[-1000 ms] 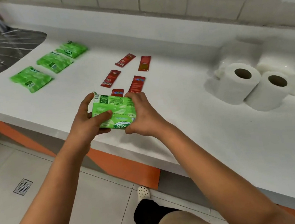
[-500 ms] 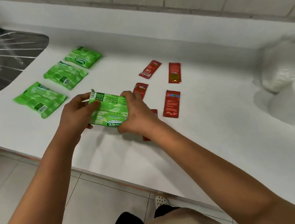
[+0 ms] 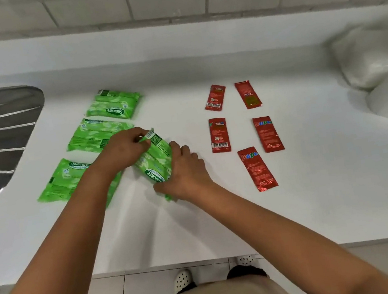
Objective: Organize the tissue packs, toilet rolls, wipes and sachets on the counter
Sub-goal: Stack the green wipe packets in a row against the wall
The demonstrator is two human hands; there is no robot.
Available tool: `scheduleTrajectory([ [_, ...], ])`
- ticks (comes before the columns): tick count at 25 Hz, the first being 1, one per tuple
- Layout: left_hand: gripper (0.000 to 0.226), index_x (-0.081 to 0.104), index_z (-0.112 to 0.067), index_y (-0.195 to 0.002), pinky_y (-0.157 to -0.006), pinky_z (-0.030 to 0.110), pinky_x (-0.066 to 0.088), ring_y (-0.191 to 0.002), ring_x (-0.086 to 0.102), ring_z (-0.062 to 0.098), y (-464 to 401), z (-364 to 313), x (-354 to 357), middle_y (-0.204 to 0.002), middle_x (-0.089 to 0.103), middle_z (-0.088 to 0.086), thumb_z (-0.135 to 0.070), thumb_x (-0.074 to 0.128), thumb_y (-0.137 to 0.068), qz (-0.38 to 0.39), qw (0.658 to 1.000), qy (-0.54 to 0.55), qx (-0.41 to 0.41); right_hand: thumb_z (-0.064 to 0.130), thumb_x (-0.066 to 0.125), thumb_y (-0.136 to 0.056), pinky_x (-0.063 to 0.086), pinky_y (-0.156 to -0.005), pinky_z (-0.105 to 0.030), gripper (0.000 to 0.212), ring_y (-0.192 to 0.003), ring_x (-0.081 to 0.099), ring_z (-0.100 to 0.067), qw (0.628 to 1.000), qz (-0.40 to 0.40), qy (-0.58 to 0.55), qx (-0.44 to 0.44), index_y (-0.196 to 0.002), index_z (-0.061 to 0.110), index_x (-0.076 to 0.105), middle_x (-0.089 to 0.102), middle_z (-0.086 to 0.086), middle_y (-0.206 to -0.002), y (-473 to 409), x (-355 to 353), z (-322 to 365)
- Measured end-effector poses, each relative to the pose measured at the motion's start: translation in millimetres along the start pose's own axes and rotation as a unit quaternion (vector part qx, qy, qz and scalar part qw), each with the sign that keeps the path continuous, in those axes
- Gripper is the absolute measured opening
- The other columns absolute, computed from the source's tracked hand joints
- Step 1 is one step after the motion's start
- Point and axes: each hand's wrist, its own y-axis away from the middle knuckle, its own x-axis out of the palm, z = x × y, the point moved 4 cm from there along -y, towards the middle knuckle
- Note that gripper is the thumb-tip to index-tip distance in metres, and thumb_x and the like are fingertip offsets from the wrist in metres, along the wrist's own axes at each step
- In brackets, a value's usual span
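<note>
Green wipes pack (image 3: 156, 160), held over the counter's (image 3: 308, 205) front edge a second ago, now sits beside the three laid packs (image 3: 113, 104). My left hand (image 3: 123, 149) pinches its far seam, my right hand (image 3: 184, 173) grips its near end; this row looks nearly finished.

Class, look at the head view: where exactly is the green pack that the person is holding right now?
The held green pack is left of centre, gripped between the left hand and right hand, beside the three green packs lying near the sink, left of the red sachets.
</note>
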Motion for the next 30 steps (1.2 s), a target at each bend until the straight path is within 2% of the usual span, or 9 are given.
scheduleTrajectory([
  [3, 0.024, 0.061, -0.015, -0.115, -0.07, 0.024, 0.034, -0.087, 0.053, 0.02, -18.7, -1.3, -2.7, -0.108, 0.062, 0.009, -0.018, 0.055, -0.091, 0.056, 0.996, -0.055, 0.03, 0.051, 0.073, -0.064, 0.033, -0.088, -0.038, 0.096, -0.113, 0.037, -0.032, 0.999, -0.018, 0.008, 0.041, -0.136, 0.012, 0.023, 0.042, -0.01, -0.123, -2.7, 7.7, 6.8],
  [7, 0.027, 0.061, -0.022, -0.114, -0.053, 0.022, 0.031, -0.079, 0.047, 0.014, -37.8, -10.2, 3.8, -0.106, 0.059, 0.003, -0.014, 0.051, -0.09, 0.13, 0.977, -0.15, 0.076, 0.059, 0.073, -0.062, 0.034, -0.09, -0.041, 0.102, -0.114, 0.038, -0.031, 0.995, -0.032, -0.033, 0.086, -0.135, 0.008, 0.024, 0.041, -0.01, -0.124, -0.3, 18.9, 15.6],
  [13, 0.035, 0.064, -0.023, -0.11, -0.061, 0.022, 0.036, -0.09, 0.051, 0.015, -53.5, -17.5, 15.7, -0.111, 0.062, 0.003, -0.005, 0.045, -0.087, 0.182, 0.959, -0.161, 0.145, 0.03, 0.081, -0.068, 0.039, -0.097, -0.034, 0.102, -0.118, 0.044, -0.026, 0.987, 0.0, -0.15, 0.048, -0.144, 0.014, 0.015, 0.042, -0.012, -0.128, -1.2, 4.7, 6.1],
  [15, 0.036, 0.065, -0.023, -0.11, -0.07, 0.022, 0.036, -0.092, 0.051, 0.015, -55.5, -19.4, 18.5, -0.113, 0.063, 0.003, -0.005, 0.044, -0.087, 0.186, 0.954, -0.17, 0.162, 0.02, 0.079, -0.068, 0.043, -0.097, -0.039, 0.101, -0.115, 0.048, -0.026, 0.984, 0.005, -0.175, 0.043, -0.145, 0.017, 0.013, 0.047, -0.012, -0.126, -2.3, 2.3, 4.9],
  [18, 0.037, 0.065, -0.022, -0.111, -0.077, 0.022, 0.037, -0.096, 0.053, 0.015, -55.4, -17.7, 19.5, -0.116, 0.064, 0.003, -0.005, 0.045, -0.086, 0.184, 0.954, -0.164, 0.169, 0.008, 0.071, -0.072, 0.049, -0.09, -0.043, 0.099, -0.105, 0.057, -0.027, 0.975, 0.027, -0.215, 0.047, -0.147, 0.02, 0.008, 0.055, -0.013, -0.119, -4.7, 1.3, 2.5],
  [21, 0.035, 0.064, -0.019, -0.116, -0.082, 0.022, 0.038, -0.104, 0.056, 0.017, -53.3, -12.1, 17.8, -0.12, 0.063, 0.004, -0.006, 0.05, -0.087, 0.169, 0.959, -0.136, 0.181, 0.008, 0.07, -0.074, 0.05, -0.089, -0.037, 0.103, -0.105, 0.057, -0.025, 0.972, 0.04, -0.226, 0.059, -0.149, 0.019, 0.001, 0.056, -0.01, -0.119, -8.2, 1.9, -1.2],
  [24, 0.035, 0.06, -0.017, -0.122, -0.094, 0.028, 0.04, -0.115, 0.052, 0.022, -49.1, -5.9, 19.0, -0.125, 0.057, 0.01, -0.012, 0.058, -0.087, 0.146, 0.955, -0.157, 0.206, 0.01, 0.07, -0.075, 0.044, -0.069, -0.019, 0.101, -0.086, 0.057, -0.015, 0.972, 0.051, -0.221, 0.062, -0.149, 0.022, 0.003, 0.057, 0.005, -0.092, -11.2, 2.6, -4.0],
  [27, 0.041, 0.057, -0.018, -0.125, -0.098, 0.034, 0.04, -0.119, 0.049, 0.024, -44.0, 1.4, 13.8, -0.128, 0.051, 0.01, -0.018, 0.064, -0.085, 0.117, 0.959, -0.154, 0.206, 0.012, 0.072, -0.076, 0.039, -0.06, -0.007, 0.097, -0.074, 0.053, -0.003, 0.972, 0.059, -0.219, 0.066, -0.149, 0.023, 0.01, 0.051, 0.012, -0.083, -13.1, 2.2, -7.0],
  [30, 0.052, 0.051, -0.019, -0.132, -0.096, 0.031, 0.038, -0.121, 0.049, 0.024, -39.4, 10.5, 9.7, -0.132, 0.052, 0.011, -0.026, 0.068, -0.083, 0.12, 0.961, -0.16, 0.189, 0.011, 0.073, -0.075, 0.04, -0.057, -0.01, 0.095, -0.069, 0.05, -0.001, 0.967, 0.058, -0.234, 0.077, -0.148, 0.025, 0.015, 0.048, 0.011, -0.075, -15.1, 1.7, -9.6],
])
